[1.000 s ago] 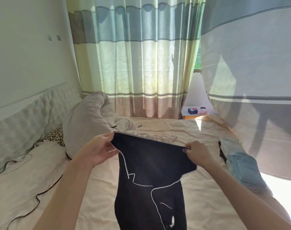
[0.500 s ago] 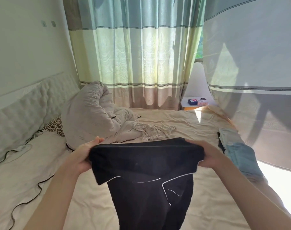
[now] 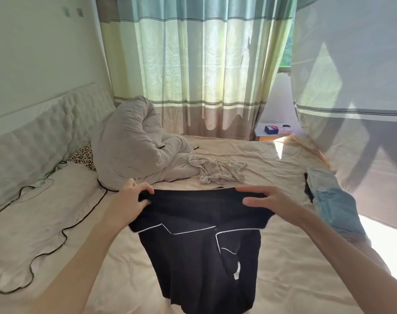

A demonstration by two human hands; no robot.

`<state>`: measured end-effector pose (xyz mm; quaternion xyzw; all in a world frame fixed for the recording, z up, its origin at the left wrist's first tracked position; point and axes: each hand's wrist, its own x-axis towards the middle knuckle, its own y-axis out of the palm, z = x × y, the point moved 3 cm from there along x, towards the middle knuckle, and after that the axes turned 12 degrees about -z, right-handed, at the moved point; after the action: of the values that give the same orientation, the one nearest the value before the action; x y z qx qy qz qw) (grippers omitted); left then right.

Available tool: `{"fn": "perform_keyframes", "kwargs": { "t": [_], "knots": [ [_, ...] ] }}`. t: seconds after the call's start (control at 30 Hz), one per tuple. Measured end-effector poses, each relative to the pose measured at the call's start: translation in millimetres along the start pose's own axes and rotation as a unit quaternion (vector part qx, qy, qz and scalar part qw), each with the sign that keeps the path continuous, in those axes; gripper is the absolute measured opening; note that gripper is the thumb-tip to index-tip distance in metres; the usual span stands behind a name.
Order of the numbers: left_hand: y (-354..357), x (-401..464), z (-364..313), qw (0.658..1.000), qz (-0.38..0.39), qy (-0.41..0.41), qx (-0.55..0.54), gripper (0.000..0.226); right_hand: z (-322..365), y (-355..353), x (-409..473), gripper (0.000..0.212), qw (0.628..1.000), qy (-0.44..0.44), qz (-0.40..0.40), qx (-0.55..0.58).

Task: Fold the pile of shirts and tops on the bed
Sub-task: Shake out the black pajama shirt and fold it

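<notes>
A black top with thin white piping [image 3: 199, 252] lies spread on the beige bed [image 3: 281, 275], its far part folded back toward me. My left hand [image 3: 130, 199] grips the left end of that fold, fingers curled over the edge. My right hand [image 3: 272, 201] holds the right end, thumb under and fingers laid along the cloth. A crumpled pale patterned top [image 3: 218, 169] lies further back on the bed. At the right edge of the bed sits a stack of folded light blue garments [image 3: 331, 200] with something black beneath.
A bunched grey duvet [image 3: 134, 146] and a leopard-print pillow [image 3: 83, 155] fill the far left by the padded headboard [image 3: 41, 130]. A black cable [image 3: 63, 236] snakes over the white sheet at left. Striped curtains [image 3: 193, 64] hang behind, with a small bedside table [image 3: 275, 131].
Both hands have lowered the black top from held up in the air onto the bed, folding its upper part over. The crumpled patterned top behind it has come into view.
</notes>
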<state>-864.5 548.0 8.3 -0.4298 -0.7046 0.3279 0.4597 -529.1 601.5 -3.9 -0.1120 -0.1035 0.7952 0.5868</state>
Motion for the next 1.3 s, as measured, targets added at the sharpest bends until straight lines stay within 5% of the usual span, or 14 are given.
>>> {"fn": "perform_keyframes", "kwargs": {
  "t": [0.13, 0.37, 0.57, 0.7, 0.77, 0.83, 0.93, 1.03, 1.13, 1.3],
  "knots": [
    [-11, 6, -7, 0.994, -0.094, 0.016, -0.050, 0.009, -14, 11, 4, 0.040, 0.931, -0.043, -0.050, -0.360],
    [-30, 22, -22, 0.980, -0.164, 0.007, -0.111, 0.008, 23, 4, 19, 0.022, 0.853, -0.118, -0.259, -0.438],
    [-36, 26, -50, 0.918, -0.167, -0.193, -0.304, 0.018, 61, 16, 20, 0.011, 0.915, -0.123, -0.272, -0.270],
    [-48, 37, -65, 0.930, -0.093, -0.116, -0.337, 0.019, 58, 17, 18, 0.012, 0.979, 0.008, -0.204, 0.009],
    [-57, 38, -68, 0.943, -0.025, -0.075, -0.323, 0.019, 53, 17, 14, 0.025, 0.971, 0.066, -0.153, 0.171],
    [-62, 39, -64, 0.955, 0.021, -0.041, -0.292, 0.029, 49, 15, 10, 0.031, 0.970, 0.073, -0.103, 0.206],
    [-66, 39, -62, 0.970, 0.004, -0.002, -0.241, 0.033, 53, 17, 4, 0.032, 0.999, -0.004, -0.042, -0.002],
    [-69, 41, -67, 0.984, -0.059, 0.014, -0.165, 0.025, 63, 20, 8, 0.024, 0.962, -0.085, -0.135, -0.219],
    [-80, 46, -68, 0.989, -0.126, 0.013, -0.079, 0.020, 84, 6, 13, 0.018, 0.920, -0.124, -0.274, -0.250],
    [-105, 49, -91, 0.969, -0.231, 0.062, 0.055, 0.028, 136, -13, 11, 0.023, 0.848, -0.179, -0.370, -0.335]
  ]
}}
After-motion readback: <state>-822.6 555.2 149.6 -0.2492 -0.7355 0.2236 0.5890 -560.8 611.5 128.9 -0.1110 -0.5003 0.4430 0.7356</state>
